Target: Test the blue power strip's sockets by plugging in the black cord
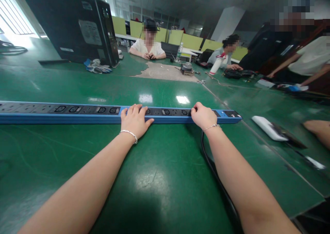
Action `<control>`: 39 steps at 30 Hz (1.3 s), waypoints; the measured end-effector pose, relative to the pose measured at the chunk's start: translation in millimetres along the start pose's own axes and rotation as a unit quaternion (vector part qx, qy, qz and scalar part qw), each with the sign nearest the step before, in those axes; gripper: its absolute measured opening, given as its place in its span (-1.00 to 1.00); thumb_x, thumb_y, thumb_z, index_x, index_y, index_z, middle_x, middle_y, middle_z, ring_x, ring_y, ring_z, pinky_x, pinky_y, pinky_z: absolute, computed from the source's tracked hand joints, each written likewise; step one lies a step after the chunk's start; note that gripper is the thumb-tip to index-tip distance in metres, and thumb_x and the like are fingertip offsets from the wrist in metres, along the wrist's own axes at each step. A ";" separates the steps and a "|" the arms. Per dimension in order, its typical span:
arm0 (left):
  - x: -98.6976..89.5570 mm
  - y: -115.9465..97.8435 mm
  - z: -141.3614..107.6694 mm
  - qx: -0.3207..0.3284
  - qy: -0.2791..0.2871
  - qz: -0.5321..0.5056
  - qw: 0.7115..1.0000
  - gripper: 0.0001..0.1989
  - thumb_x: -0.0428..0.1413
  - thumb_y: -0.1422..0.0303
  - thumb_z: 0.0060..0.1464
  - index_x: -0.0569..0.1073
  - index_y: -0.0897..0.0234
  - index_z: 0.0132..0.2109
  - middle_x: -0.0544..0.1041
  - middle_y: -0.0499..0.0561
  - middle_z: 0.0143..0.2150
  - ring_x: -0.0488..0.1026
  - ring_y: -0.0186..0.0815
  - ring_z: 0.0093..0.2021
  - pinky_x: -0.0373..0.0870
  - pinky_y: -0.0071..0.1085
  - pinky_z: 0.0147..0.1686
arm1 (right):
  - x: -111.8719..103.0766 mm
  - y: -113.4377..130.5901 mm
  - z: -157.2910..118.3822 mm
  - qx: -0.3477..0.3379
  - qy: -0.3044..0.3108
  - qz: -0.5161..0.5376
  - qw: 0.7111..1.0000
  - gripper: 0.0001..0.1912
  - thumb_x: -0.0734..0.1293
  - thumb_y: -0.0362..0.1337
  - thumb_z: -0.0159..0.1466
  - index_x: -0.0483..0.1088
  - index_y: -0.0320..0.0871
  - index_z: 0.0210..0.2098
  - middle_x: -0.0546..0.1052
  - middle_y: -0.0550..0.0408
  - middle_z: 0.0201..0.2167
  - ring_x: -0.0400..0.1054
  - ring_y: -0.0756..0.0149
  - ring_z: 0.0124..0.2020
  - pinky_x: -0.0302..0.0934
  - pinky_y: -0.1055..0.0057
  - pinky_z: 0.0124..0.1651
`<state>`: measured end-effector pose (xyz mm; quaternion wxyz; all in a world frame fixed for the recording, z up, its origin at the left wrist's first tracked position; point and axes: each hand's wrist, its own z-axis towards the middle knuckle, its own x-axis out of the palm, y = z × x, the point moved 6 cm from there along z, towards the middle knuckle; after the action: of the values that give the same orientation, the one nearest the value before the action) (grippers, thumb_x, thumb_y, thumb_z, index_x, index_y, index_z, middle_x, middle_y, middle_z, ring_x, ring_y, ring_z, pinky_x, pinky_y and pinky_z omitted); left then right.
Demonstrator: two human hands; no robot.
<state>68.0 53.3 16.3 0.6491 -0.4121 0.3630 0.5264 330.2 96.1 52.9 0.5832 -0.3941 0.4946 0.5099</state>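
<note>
A long blue power strip (170, 120) with a row of black sockets lies across the green table in front of me. My left hand (135, 119) rests on its middle, fingers spread over the top face and thumb along the near side. Farther right, my right hand (204, 115) is closed over the sockets near the strip's right end. A black power cord (206, 151) comes out from under this hand and runs down beside my forearm. The plug end is hidden by my fingers.
A black computer case (74, 28) stands at the back left, with work gloves (97, 66) beside it. Across the table sits a person (148, 46); other people are at the right. A white device (269, 128) lies beyond the strip's right end.
</note>
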 end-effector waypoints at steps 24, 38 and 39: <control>-1.5 -1.4 -1.0 0.002 -0.012 -0.003 1.000 -0.48 -0.03 0.05 0.08 0.31 0.18 0.13 0.31 0.12 0.21 0.17 -0.06 0.21 -0.02 -0.05 0.15 | -22.6 96.6 -23.1 -0.144 0.017 0.268 0.953 -0.77 0.17 -0.17 0.17 0.38 -0.09 -0.26 0.53 0.12 -0.39 0.38 0.31 -0.35 0.18 0.45 -0.27; -0.5 -0.7 -1.1 -0.005 -0.006 -0.029 1.000 -0.49 0.00 0.08 0.07 0.30 0.14 0.13 0.29 0.11 0.22 0.12 -0.07 0.24 -0.06 -0.04 0.17 | -12.5 144.5 -14.7 -0.162 0.054 0.100 0.980 -0.74 0.16 -0.23 0.18 0.40 -0.13 -0.22 0.55 -0.06 -0.21 0.42 0.14 -0.15 0.23 0.35 -0.15; -0.5 -0.7 -1.0 -0.005 -0.006 -0.031 1.000 -0.49 0.00 0.07 0.07 0.30 0.14 0.13 0.29 0.11 0.22 0.11 -0.06 0.24 -0.07 -0.04 0.17 | -12.3 145.0 -13.6 -0.164 0.059 0.098 0.980 -0.74 0.16 -0.24 0.18 0.40 -0.14 -0.21 0.55 -0.07 -0.21 0.42 0.14 -0.15 0.24 0.35 -0.15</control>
<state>68.5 52.1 16.4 0.6653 -0.4226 0.3437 0.5105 185.2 105.0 68.7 0.4280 -0.4635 0.4739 0.6144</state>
